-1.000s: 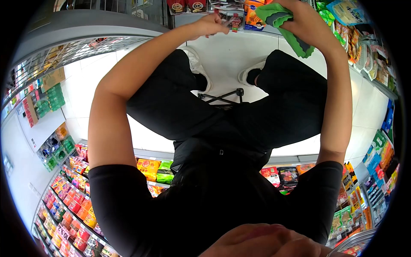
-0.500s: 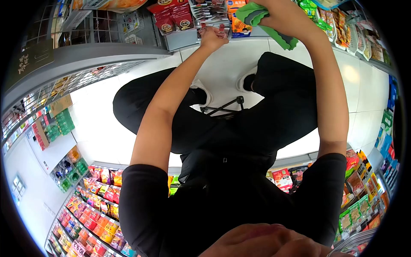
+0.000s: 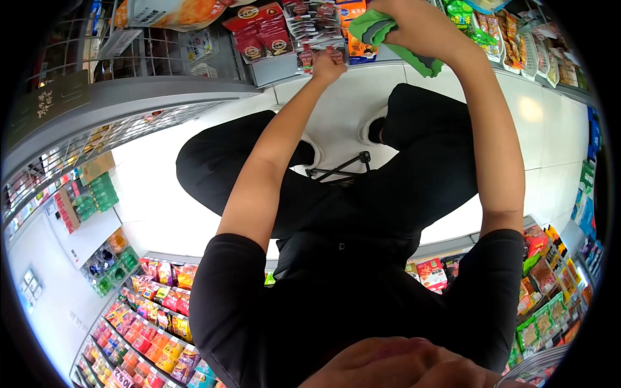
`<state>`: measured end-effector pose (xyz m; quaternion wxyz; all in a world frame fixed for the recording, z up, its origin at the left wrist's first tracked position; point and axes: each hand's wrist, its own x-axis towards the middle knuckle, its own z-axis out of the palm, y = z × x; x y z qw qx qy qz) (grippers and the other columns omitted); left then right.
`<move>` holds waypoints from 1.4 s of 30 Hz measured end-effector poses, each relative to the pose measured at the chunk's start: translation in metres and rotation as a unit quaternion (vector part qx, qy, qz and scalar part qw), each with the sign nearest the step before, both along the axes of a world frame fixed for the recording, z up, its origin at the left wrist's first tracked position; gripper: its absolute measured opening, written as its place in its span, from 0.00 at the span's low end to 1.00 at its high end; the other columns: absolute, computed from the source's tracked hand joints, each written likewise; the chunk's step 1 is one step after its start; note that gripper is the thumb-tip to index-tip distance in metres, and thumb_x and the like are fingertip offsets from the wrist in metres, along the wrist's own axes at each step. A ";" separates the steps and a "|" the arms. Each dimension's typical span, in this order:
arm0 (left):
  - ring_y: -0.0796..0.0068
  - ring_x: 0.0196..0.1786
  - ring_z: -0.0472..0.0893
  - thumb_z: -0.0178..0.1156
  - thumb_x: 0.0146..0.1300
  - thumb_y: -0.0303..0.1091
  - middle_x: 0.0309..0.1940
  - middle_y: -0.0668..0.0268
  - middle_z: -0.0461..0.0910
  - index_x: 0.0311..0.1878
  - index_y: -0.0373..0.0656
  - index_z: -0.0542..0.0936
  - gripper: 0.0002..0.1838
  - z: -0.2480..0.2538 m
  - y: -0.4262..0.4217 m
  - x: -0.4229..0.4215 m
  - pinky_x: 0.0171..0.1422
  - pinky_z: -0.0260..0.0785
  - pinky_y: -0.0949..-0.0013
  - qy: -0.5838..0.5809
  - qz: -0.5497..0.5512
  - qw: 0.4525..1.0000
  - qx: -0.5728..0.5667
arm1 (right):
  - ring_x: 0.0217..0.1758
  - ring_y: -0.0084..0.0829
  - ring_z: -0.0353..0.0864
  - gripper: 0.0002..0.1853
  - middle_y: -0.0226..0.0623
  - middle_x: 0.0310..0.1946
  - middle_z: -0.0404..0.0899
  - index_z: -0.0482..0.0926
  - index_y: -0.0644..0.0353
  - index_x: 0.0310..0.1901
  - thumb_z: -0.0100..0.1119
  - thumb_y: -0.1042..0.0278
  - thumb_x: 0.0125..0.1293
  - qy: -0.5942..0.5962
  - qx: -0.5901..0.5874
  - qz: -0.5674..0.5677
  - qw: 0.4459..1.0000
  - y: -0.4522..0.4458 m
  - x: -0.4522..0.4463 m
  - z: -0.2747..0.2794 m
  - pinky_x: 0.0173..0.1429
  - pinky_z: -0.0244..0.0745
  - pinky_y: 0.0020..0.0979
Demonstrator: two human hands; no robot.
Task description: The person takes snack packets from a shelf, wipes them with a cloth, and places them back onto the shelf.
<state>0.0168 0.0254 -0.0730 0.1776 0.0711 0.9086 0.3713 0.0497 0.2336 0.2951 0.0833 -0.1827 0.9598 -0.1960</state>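
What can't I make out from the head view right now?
- Head view: whether the left hand grips or just touches the small packets; too small.
- Head view: the packets' fine print; too small.
- Head view: part of the right hand on the green cloth; cut off by the top edge.
- Head view: rest of the black frame; behind the legs.

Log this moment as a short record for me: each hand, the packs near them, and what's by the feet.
Left hand: fingers at small red-and-grey packets near the shelf edge; grip unclear
Right hand: holding a crumpled green-and-grey cloth
Left of packets: red packs
Right of packets: orange-and-blue pack, beside the cloth
Far left: grey-rimmed wire mesh structure
By the feet: black crossed-bar frame on pale tiles
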 end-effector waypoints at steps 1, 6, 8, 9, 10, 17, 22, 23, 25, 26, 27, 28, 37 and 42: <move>0.45 0.73 0.68 0.79 0.42 0.44 0.62 0.44 0.78 0.63 0.33 0.78 0.43 0.002 -0.001 -0.001 0.76 0.67 0.56 0.002 -0.007 1.000 0.000 | 0.45 0.54 0.86 0.12 0.51 0.37 0.86 0.84 0.60 0.39 0.69 0.68 0.52 0.002 0.007 -0.001 1.000 0.000 0.000 0.001 0.50 0.79 0.50; 0.43 0.73 0.68 0.77 0.45 0.41 0.65 0.42 0.76 0.63 0.33 0.78 0.40 0.024 0.006 0.008 0.77 0.66 0.55 -0.002 -0.026 1.000 -0.011 | 0.45 0.55 0.86 0.13 0.52 0.37 0.85 0.84 0.60 0.40 0.68 0.70 0.51 -0.002 0.009 0.008 1.000 -0.002 0.001 0.003 0.50 0.79 0.51; 0.42 0.74 0.67 0.77 0.46 0.41 0.68 0.43 0.72 0.62 0.34 0.79 0.38 0.023 0.009 0.013 0.77 0.66 0.54 0.016 -0.028 0.999 -0.034 | 0.45 0.55 0.86 0.13 0.52 0.37 0.85 0.83 0.60 0.40 0.68 0.71 0.51 0.000 0.002 0.013 1.000 -0.006 0.005 0.011 0.50 0.79 0.51; 0.42 0.74 0.67 0.77 0.47 0.41 0.70 0.43 0.70 0.62 0.34 0.79 0.37 0.024 0.010 0.014 0.77 0.66 0.54 0.026 -0.029 0.998 -0.046 | 0.45 0.55 0.86 0.13 0.52 0.36 0.85 0.83 0.61 0.40 0.68 0.71 0.51 -0.005 0.000 0.014 1.000 -0.005 0.003 0.008 0.50 0.79 0.51; 0.42 0.74 0.67 0.76 0.47 0.42 0.71 0.43 0.69 0.61 0.34 0.79 0.37 0.026 0.011 0.015 0.77 0.66 0.53 0.027 -0.029 0.998 -0.058 | 0.44 0.55 0.86 0.12 0.53 0.36 0.85 0.83 0.61 0.39 0.68 0.71 0.51 -0.011 -0.002 0.015 1.000 -0.002 0.000 0.002 0.50 0.79 0.51; 0.44 0.74 0.66 0.73 0.52 0.48 0.70 0.49 0.71 0.62 0.39 0.81 0.36 0.058 0.009 0.024 0.78 0.64 0.52 0.036 -0.066 0.992 -0.106 | 0.45 0.55 0.86 0.12 0.53 0.36 0.86 0.83 0.61 0.38 0.67 0.71 0.51 -0.010 0.006 0.014 1.000 -0.001 -0.001 0.001 0.50 0.80 0.51; 0.47 0.70 0.71 0.70 0.56 0.46 0.66 0.56 0.78 0.61 0.43 0.83 0.30 0.046 -0.005 0.019 0.77 0.65 0.54 0.080 -0.158 0.971 -0.160 | 0.45 0.55 0.86 0.12 0.52 0.37 0.86 0.84 0.60 0.40 0.67 0.71 0.51 -0.001 -0.009 0.015 1.000 -0.001 0.003 0.004 0.51 0.80 0.50; 0.48 0.68 0.72 0.70 0.57 0.44 0.64 0.56 0.79 0.60 0.44 0.84 0.28 0.039 -0.008 0.017 0.76 0.65 0.54 0.103 -0.159 0.971 -0.145 | 0.45 0.55 0.86 0.12 0.52 0.37 0.86 0.84 0.60 0.40 0.67 0.71 0.51 -0.007 -0.009 0.014 1.000 -0.001 0.002 0.002 0.51 0.80 0.50; 0.50 0.64 0.76 0.70 0.57 0.40 0.60 0.56 0.81 0.58 0.46 0.85 0.24 0.051 -0.010 0.013 0.74 0.67 0.53 0.139 -0.133 0.975 -0.115 | 0.45 0.55 0.86 0.12 0.52 0.37 0.86 0.84 0.60 0.40 0.67 0.70 0.52 -0.002 -0.002 0.004 1.000 0.000 0.002 0.001 0.51 0.80 0.50; 0.50 0.61 0.77 0.70 0.57 0.38 0.57 0.56 0.82 0.56 0.46 0.85 0.22 0.057 -0.013 0.010 0.72 0.68 0.53 0.151 -0.108 0.978 -0.100 | 0.45 0.55 0.86 0.12 0.53 0.37 0.86 0.84 0.60 0.40 0.67 0.70 0.52 0.000 0.000 -0.001 1.000 0.000 0.003 0.000 0.51 0.80 0.51; 0.51 0.59 0.79 0.70 0.57 0.37 0.55 0.56 0.83 0.54 0.47 0.85 0.20 0.065 -0.015 0.007 0.70 0.70 0.52 0.163 -0.082 0.980 -0.084 | 0.45 0.54 0.86 0.13 0.52 0.37 0.86 0.85 0.60 0.41 0.68 0.71 0.52 -0.010 -0.007 0.000 1.000 -0.001 0.004 0.001 0.51 0.80 0.49; 0.50 0.57 0.79 0.71 0.56 0.35 0.52 0.56 0.83 0.51 0.46 0.85 0.18 0.073 -0.018 0.001 0.68 0.71 0.51 0.205 -0.060 0.973 -0.087 | 0.45 0.53 0.86 0.13 0.51 0.37 0.86 0.85 0.61 0.42 0.68 0.72 0.52 -0.018 -0.013 0.002 1.000 -0.002 0.004 0.002 0.50 0.80 0.47; 0.52 0.45 0.82 0.65 0.59 0.33 0.37 0.57 0.82 0.38 0.46 0.86 0.06 0.085 -0.072 -0.056 0.47 0.76 0.48 0.346 -0.123 0.905 -0.213 | 0.50 0.50 0.87 0.17 0.45 0.41 0.87 0.85 0.49 0.50 0.69 0.65 0.56 -0.008 0.028 -0.001 1.000 -0.002 0.004 -0.004 0.52 0.82 0.50; 0.54 0.47 0.82 0.64 0.58 0.32 0.39 0.59 0.83 0.38 0.47 0.87 0.06 0.070 -0.085 -0.072 0.53 0.76 0.51 0.320 -0.114 0.905 -0.256 | 0.47 0.51 0.88 0.20 0.45 0.39 0.88 0.86 0.54 0.48 0.74 0.64 0.51 -0.021 0.041 0.007 0.999 0.002 0.002 -0.006 0.49 0.82 0.51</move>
